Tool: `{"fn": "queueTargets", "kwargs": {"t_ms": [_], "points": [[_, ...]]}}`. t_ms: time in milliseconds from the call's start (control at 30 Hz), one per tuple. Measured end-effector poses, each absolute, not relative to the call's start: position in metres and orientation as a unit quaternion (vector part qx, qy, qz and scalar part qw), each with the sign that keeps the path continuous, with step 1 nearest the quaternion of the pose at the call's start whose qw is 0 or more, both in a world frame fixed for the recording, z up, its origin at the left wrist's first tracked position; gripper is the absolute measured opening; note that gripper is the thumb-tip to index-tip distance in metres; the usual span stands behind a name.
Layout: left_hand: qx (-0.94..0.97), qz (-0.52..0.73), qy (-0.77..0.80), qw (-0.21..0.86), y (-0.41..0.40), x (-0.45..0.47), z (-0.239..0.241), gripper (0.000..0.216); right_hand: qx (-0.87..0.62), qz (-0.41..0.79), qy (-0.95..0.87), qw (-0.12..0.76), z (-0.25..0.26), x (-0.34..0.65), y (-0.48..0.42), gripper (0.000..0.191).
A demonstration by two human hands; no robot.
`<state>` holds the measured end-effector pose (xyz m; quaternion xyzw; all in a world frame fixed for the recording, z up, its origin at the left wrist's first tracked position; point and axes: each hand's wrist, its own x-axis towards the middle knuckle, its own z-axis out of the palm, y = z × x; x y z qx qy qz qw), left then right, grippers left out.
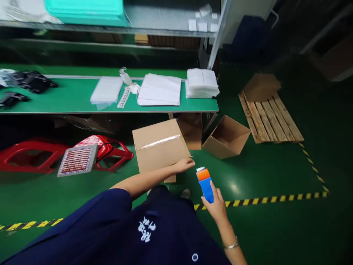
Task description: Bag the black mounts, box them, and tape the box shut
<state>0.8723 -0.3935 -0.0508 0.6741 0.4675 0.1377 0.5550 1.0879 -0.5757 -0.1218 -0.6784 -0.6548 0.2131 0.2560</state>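
Note:
A closed cardboard box (160, 147) sealed with clear tape stands on the green floor in front of me. My left hand (185, 165) rests on its near right corner, fingers curled against the edge. My right hand (216, 206) is wrapped round the blue handle of a tape dispenser (205, 182) with an orange head, held just right of the box, apart from it.
An open empty carton (226, 137) and a wooden pallet (271, 118) with a folded carton lie to the right. Red plastic stools (30, 156) and a gridded tray (77, 160) lie left. A green bench (68, 97) holds stacks of white bags (202, 82).

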Motion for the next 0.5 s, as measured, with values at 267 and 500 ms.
{"fn": "queueTargets", "kwargs": {"t_ms": [267, 500], "points": [[0.562, 0.141, 0.364, 0.729, -0.377, 0.788, -0.017, 0.039, -0.615, 0.007, -0.727, 0.305, -0.068, 0.974, -0.557, 0.067], [0.505, 0.142, 0.435, 0.732, -0.350, 0.665, -0.011, 0.028, -0.645, 0.063, -0.714, 0.265, -0.040, 0.836, -0.522, 0.067]]}}
